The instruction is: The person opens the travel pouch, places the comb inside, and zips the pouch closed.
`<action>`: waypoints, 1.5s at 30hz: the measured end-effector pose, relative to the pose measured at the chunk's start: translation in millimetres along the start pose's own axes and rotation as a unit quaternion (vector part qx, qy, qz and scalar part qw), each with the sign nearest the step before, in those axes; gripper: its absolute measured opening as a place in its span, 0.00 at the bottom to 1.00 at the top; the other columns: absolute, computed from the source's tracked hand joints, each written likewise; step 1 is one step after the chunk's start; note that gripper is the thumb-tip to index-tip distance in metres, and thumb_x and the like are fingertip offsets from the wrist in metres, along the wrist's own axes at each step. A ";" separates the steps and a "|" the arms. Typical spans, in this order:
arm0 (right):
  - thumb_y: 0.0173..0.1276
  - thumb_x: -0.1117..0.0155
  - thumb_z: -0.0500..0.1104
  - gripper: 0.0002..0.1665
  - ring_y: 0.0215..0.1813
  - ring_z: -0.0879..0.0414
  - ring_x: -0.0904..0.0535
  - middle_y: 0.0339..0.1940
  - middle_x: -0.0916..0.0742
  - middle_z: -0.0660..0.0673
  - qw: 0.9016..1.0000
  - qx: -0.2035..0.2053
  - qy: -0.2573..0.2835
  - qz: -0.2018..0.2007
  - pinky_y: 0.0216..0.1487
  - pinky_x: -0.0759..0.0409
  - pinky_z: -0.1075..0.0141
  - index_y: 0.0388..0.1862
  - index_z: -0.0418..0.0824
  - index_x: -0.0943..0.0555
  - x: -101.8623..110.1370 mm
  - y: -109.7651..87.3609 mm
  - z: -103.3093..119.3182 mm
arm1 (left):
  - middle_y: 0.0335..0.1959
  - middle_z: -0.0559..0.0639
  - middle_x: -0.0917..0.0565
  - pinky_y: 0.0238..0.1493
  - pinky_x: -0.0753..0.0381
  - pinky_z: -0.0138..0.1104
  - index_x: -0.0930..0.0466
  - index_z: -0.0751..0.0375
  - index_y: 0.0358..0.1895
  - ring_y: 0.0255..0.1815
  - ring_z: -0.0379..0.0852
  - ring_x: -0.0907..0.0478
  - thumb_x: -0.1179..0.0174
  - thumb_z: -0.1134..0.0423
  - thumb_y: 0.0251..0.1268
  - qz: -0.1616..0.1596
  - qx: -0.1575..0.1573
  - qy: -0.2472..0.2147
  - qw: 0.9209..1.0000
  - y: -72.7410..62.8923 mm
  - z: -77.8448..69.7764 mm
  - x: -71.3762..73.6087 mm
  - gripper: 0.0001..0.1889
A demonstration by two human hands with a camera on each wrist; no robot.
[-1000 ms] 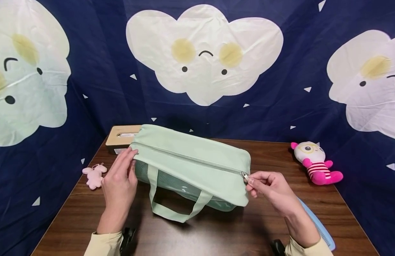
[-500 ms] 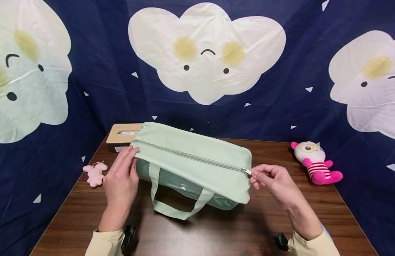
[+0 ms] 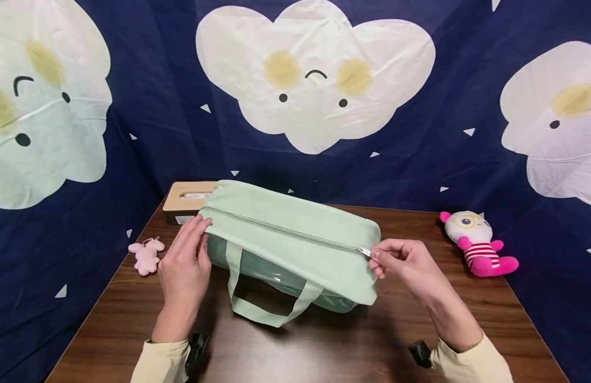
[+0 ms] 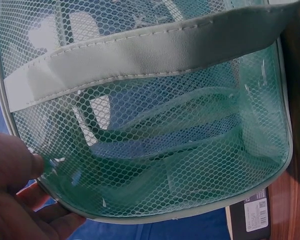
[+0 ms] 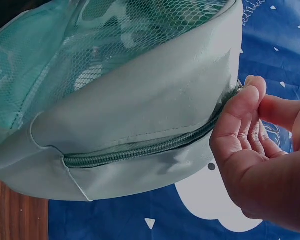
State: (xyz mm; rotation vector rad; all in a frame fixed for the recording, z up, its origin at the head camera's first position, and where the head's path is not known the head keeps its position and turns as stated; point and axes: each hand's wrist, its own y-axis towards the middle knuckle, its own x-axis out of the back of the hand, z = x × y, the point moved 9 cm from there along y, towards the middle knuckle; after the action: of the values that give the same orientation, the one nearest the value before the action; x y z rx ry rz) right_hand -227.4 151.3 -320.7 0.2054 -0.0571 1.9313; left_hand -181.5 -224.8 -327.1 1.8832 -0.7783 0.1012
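Wood-grain tbl; mint bag sits mid-tbl, strap handle toward person. Hands apart: L hand grips bag's L end; R hand pinches metal zip pull nr R end, on top. Pink charm just L of L hand; pink/white plush nr R edge; wood-topped box behind bag's L end. Backdrop: navy cloud-print cloth.
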 end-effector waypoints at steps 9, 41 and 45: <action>0.75 0.43 0.28 0.10 0.29 0.63 0.18 0.28 0.12 0.50 1.000 0.007 -0.003 0.020 0.33 0.16 0.70 0.43 0.17 0.21 -5.2 4.2 6.0 | 0.57 0.59 0.13 0.49 0.19 0.59 0.14 0.63 0.55 0.60 0.61 0.17 0.38 0.73 0.70 -0.003 0.003 0.005 1.000 1.1 0.7 0.9 0.13; 0.73 0.39 0.31 0.11 0.29 0.61 0.17 0.29 0.12 0.44 0.984 -0.101 -0.115 0.088 0.34 0.15 0.68 0.46 0.22 0.18 -14.0 18.7 7.8 | 0.56 0.58 0.13 0.52 0.19 0.60 0.13 0.62 0.54 0.60 0.61 0.17 0.37 0.75 0.67 -0.003 0.006 0.004 1.000 -0.7 -3.8 -2.3 0.15; 0.72 0.38 0.32 0.10 0.29 0.60 0.18 0.29 0.12 0.45 0.978 -0.096 -0.142 0.118 0.34 0.16 0.68 0.44 0.24 0.17 -16.5 19.8 8.5 | 0.57 0.58 0.13 0.53 0.19 0.60 0.13 0.62 0.54 0.60 0.62 0.17 0.37 0.75 0.67 0.000 0.004 0.011 1.000 -1.4 -3.3 -2.8 0.15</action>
State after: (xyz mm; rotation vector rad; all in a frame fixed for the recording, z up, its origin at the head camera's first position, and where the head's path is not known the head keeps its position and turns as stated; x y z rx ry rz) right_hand -239.1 127.7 -314.0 0.3562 -0.4757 2.1037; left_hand -182.0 -220.4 -327.9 1.8866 -0.7644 0.1238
